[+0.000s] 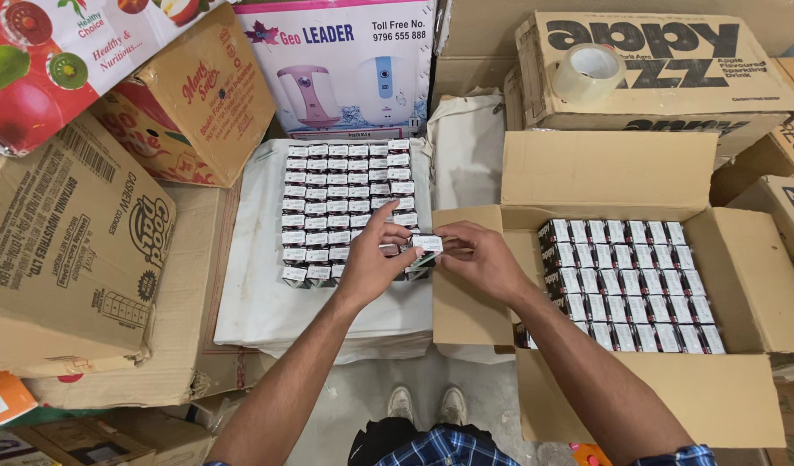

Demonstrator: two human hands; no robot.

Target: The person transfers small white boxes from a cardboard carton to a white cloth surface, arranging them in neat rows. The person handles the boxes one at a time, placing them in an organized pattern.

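Both sets of fingers pinch one small packet (427, 243): the left hand (368, 261) takes its left end between thumb and forefinger, the right hand (481, 259) its right end, fingers curled close. The packet is held just above the near right corner of a block of like packets (341, 203), stood in tidy rows on a white cloth (259, 293). Just right of the hands is an open carton (742, 285), its flaps spread, with more such packets (630, 285) packed in rows inside. Beyond it, a roll of clear tape (589, 72) lies on a closed box (664, 69). Other cardboard boxes (69, 250) crowd the left side.
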